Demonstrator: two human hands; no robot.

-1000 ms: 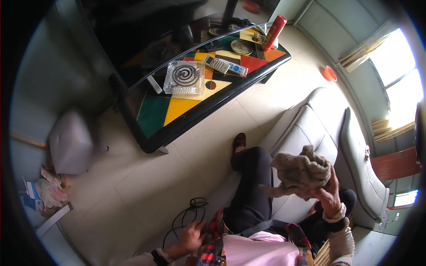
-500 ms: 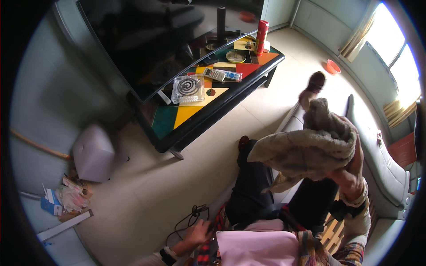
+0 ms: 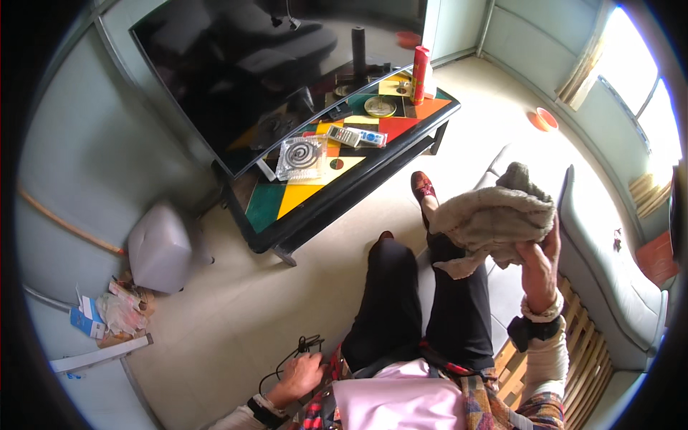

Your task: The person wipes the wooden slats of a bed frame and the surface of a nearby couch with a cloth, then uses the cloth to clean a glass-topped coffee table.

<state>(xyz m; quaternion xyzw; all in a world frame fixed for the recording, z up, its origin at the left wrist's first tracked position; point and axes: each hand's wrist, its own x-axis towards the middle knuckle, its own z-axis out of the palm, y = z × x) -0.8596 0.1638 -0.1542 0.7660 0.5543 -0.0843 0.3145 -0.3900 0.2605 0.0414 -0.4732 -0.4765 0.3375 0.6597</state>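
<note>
A rumpled grey-beige cloth (image 3: pixel 494 218), thick and towel-like, hangs bunched above the sofa on my right side. My right hand (image 3: pixel 539 258) grips it from below and from the right, and a loose corner droops toward my thigh. Down at the lower left, my left hand (image 3: pixel 297 378) rests beside my hip with its fingers loosely extended and partly hidden against my clothing. Just beyond that hand, a thin black cable (image 3: pixel 301 345) loops over the floor; I cannot tell whether they touch. No object shows in the left hand.
Ahead stands a low colourful table (image 3: pixel 301 195) with a large screen (image 3: pixel 279 72), remotes (image 3: pixel 358 136), a coil in a clear dish (image 3: pixel 301 155) and a red can (image 3: pixel 419 75). A grey stool (image 3: pixel 159 247) sits left; a grey sofa (image 3: pixel 609 272) with wooden slats (image 3: pixel 573 344) lies right.
My right hand has drawn the cloth slightly left. My raised leg has come down and left, its shoe now close to the table. My left hand stays beside my hip.
</note>
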